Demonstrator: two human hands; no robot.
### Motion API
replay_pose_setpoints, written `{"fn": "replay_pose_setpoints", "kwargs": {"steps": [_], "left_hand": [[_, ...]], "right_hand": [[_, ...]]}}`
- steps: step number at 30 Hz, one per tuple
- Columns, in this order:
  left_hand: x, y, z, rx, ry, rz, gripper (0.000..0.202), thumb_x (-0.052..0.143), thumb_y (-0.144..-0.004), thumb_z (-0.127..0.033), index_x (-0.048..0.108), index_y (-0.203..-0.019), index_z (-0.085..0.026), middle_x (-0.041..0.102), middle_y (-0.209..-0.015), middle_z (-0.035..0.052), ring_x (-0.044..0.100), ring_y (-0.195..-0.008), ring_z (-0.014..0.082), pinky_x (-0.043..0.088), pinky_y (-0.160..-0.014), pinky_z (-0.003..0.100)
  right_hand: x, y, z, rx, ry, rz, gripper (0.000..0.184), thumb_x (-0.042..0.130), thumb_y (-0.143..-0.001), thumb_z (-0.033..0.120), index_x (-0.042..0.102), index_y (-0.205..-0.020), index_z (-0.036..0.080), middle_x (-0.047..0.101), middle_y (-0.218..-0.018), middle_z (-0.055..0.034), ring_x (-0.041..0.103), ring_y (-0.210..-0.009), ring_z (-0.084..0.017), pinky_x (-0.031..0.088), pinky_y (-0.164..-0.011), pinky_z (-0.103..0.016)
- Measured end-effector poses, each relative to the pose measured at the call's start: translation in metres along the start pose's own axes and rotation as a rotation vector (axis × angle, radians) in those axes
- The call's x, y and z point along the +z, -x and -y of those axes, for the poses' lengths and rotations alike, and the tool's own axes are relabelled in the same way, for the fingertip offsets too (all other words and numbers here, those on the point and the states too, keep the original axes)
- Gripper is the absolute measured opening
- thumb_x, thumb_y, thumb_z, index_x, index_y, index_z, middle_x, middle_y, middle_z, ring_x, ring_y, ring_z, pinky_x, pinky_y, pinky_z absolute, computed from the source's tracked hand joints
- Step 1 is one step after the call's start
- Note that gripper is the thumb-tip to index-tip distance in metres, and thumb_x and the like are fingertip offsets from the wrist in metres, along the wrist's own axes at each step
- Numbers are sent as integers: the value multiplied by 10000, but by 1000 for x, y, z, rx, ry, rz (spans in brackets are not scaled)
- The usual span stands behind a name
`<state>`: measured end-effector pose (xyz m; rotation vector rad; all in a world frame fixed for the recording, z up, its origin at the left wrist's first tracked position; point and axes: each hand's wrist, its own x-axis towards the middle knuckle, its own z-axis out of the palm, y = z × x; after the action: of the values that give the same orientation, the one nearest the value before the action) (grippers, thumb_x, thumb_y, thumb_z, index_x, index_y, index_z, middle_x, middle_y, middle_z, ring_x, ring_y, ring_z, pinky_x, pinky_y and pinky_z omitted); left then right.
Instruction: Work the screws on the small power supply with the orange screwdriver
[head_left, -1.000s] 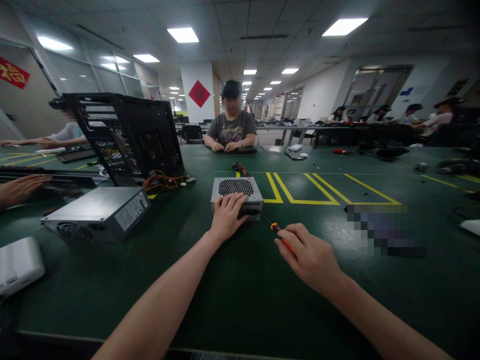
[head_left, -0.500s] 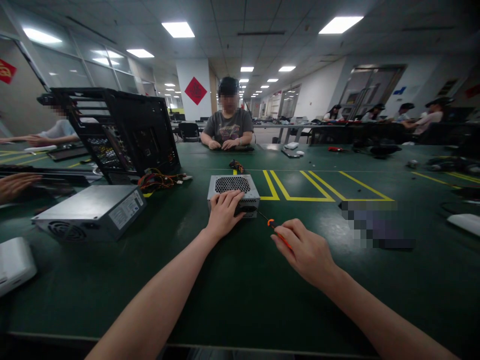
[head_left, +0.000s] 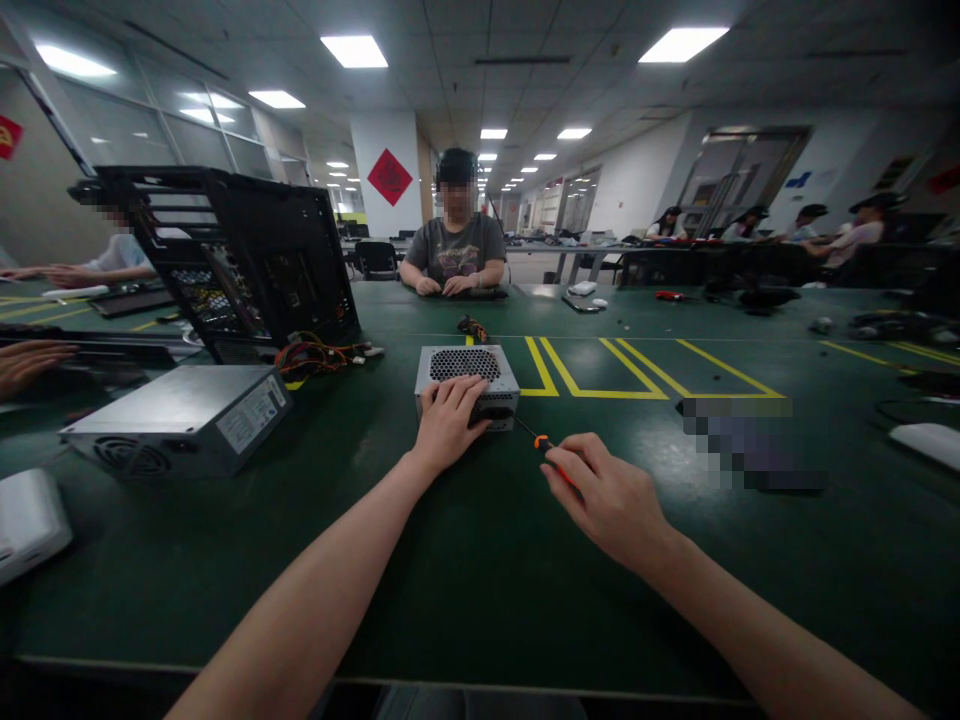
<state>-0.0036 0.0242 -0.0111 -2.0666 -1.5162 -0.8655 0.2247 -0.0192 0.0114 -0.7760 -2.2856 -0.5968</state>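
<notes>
A grey computer power supply with a honeycomb grille on top rests on the table before me. My left hand holds it, fingers across the top and front edge and thumb along the front face. In my right hand, closed around its orange and black handle, is a screwdriver. Its thin shaft points left toward the lower right part of the power supply's front. Whether the tip touches the case or a screw is too small to tell. A dark cable bundle lies just behind the unit.
At left, a second, larger power supply sits near an open black computer case and coloured cables. A white device lies by the left edge. Yellow tape lines mark the green table. One person sits opposite; another person's hand reaches in left.
The camera view has tilted slightly. The screwdriver's handle looks slightly turned within my right hand, while my left hand stays on the power supply.
</notes>
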Motion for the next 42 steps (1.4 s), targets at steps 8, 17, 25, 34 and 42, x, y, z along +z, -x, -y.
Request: {"fn": "replay_pose_setpoints", "kwargs": {"steps": [8, 17, 25, 34, 42], "left_hand": [[-1, 0, -1, -7, 30, 4, 510, 599, -739, -307, 443, -1221, -243, 496, -1264, 62, 399, -1161, 236, 266, -924, 399], [-1, -1, 0, -14, 25, 11, 499, 601, -733, -319, 453, -1204, -250, 494, -1259, 53, 403, -1149, 234, 273, -922, 391], [0, -1, 1, -7, 39, 14, 503, 604, -732, -313, 449, -1206, -248, 498, -1257, 58, 411, -1142, 233, 263, -923, 397], [1, -1, 0, -19, 51, 16, 487, 584, -748, -325, 450, -1211, -255, 498, -1256, 54, 407, -1148, 235, 254, -932, 396], [1, -1, 1, -18, 48, 17, 501, 596, -737, -317, 452, -1213, -256, 498, -1253, 60, 407, -1145, 242, 257, -930, 401]], "right_hand": [[0, 2, 5, -58, -48, 30, 209, 427, -837, 176, 529, -1014, 131, 564, -938, -81, 517, -653, -82, 411, -546, -190], [-1, 0, 1, 13, -37, 47, 187, 437, -833, 210, 557, -956, 138, 547, -923, -73, 502, -630, -78, 391, -534, -199], [1, 2, 0, -4, -52, -11, 201, 434, -837, 174, 521, -1011, 125, 561, -885, -60, 498, -623, -73, 391, -521, -184], [-1, 2, 5, -1, -48, 98, 219, 434, -815, 200, 551, -991, 142, 536, -998, -86, 512, -641, -84, 411, -545, -216], [1, 2, -3, 58, 21, -5, 197, 428, -850, 204, 546, -993, 138, 564, -813, -33, 482, -576, -63, 351, -473, -180]]}}
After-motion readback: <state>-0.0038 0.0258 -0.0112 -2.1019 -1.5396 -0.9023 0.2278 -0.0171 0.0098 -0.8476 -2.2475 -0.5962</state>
